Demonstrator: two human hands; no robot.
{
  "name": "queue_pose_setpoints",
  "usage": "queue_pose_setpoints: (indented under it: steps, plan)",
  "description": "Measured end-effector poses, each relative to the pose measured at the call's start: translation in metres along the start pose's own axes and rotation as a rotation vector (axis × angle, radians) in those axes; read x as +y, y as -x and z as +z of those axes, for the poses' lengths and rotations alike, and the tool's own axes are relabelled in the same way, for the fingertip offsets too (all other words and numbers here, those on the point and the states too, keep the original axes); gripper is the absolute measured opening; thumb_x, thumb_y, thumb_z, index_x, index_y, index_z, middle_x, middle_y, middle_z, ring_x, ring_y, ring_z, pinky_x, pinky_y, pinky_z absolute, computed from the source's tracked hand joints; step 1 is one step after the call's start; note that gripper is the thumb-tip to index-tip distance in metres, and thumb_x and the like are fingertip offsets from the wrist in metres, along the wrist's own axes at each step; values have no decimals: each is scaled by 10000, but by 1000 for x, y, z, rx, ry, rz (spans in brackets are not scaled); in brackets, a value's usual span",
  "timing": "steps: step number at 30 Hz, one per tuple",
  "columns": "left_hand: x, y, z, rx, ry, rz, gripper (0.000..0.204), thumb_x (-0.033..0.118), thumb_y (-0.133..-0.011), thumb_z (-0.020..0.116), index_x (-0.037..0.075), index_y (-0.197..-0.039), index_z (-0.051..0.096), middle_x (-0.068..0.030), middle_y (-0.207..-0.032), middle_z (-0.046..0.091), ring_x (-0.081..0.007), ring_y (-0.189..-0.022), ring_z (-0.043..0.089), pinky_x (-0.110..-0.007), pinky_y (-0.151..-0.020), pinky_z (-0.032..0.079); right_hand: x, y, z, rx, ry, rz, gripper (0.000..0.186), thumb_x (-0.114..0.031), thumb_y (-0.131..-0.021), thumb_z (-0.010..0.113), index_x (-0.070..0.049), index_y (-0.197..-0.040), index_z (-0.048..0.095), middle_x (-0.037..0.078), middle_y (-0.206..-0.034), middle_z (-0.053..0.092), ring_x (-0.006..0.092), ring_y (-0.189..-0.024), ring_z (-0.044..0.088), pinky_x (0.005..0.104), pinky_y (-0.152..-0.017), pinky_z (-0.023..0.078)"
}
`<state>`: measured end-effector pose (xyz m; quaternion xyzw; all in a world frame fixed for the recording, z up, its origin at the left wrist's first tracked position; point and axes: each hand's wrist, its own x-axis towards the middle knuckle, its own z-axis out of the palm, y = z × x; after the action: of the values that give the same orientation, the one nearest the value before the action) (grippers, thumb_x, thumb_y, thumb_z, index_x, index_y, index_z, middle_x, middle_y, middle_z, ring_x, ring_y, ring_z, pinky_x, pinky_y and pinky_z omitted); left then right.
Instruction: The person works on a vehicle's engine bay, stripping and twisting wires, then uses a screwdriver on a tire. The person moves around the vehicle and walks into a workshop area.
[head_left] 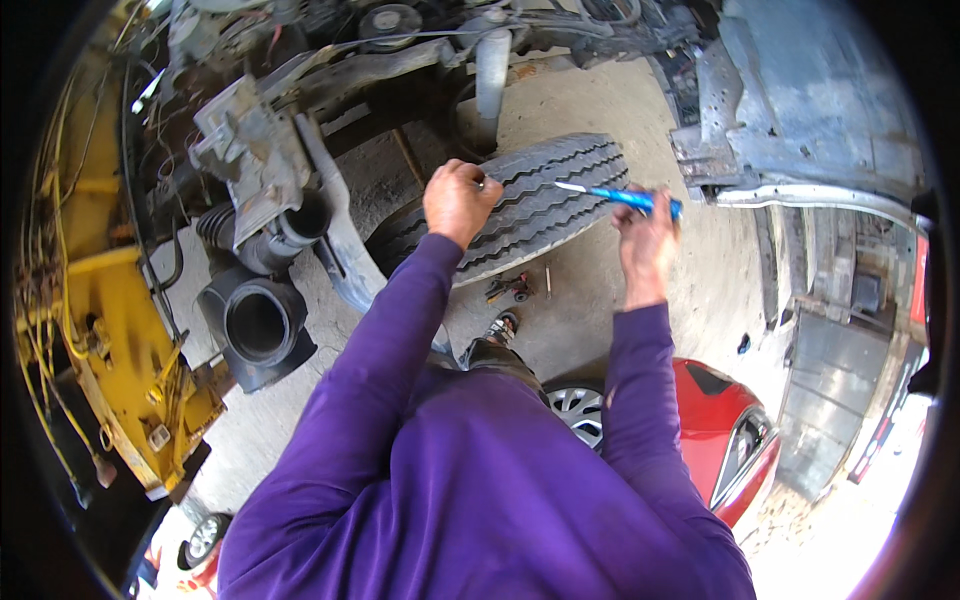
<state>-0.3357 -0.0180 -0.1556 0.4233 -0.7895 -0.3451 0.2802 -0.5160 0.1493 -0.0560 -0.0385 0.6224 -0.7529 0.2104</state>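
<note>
My right hand (pixel 643 235) is wrapped round a blue utility knife (pixel 606 193). Its bare silver blade points left, toward my left hand, above the tread of a large tire (pixel 545 205). My left hand (pixel 460 203) is closed in a pinch over the left part of the same tire. Something small and dark shows at its fingertips, too small to name. The tire lies tilted on the concrete floor, its zigzag-grooved tread facing up toward me; whether my left hand touches it I cannot tell.
Vehicle frame parts (pixel 385 75) and a black air duct (pixel 262 318) lie on the left, beside a yellow machine body (pixel 150 375). A worn metal panel (pixel 820 100) hangs at the far right. Behind my right arm stands a red car (pixel 715 410). A small tool (pixel 508 288) rests near my foot.
</note>
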Motion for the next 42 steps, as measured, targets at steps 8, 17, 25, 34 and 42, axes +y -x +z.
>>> queue_pose_setpoints:
  steps: [8, 17, 25, 34, 42]
  plan:
    - [88, 136, 22, -961, 371, -255, 213, 215, -810, 714, 7, -857, 730, -167, -798, 709, -259, -727, 677, -360, -710, 519, 36, 74, -214, 312, 122, 328, 178, -180, -964, 579, -26, -1054, 588, 114, -878, 675, 202, -611, 629, 323, -502, 488]
    - [-128, 291, 269, -737, 220, -674, 257, 249, -901, 639, 14, -947, 731, -49, -677, 642, -161, -565, 578, -350, -537, 455, 272, 127, -328, 355, 346, 475, 130, -150, -927, 653, -29, -960, 621, 66, -701, 635, 163, -522, 598, 301, -454, 463]
    - [-283, 306, 452, -738, -183, -303, 175, 200, -895, 624, 57, -861, 719, -43, -633, 614, -160, -498, 532, -347, -454, 385, 395, 106, -397, 457, -128, 601, 130, -139, -947, 617, -28, -1005, 582, 88, -800, 647, 190, -623, 644, 309, -513, 512]
    - [-282, 294, 569, -642, 165, -714, 326, 277, -893, 624, -30, -917, 732, -236, -928, 724, -327, -863, 709, -421, -761, 522, 543, -2, -458, 531, -198, 789, 198, -201, -984, 602, -4, -989, 585, 97, -854, 645, 219, -687, 665, 324, -592, 551]
    - [-322, 274, 541, -849, 460, -879, 195, 205, -970, 596, 16, -993, 640, -60, -933, 662, -189, -844, 661, -345, -769, 536, 583, -35, -426, 411, -241, 836, 314, -348, -1026, 572, -60, -1150, 547, 96, -1025, 640, 249, -830, 698, 377, -701, 585]
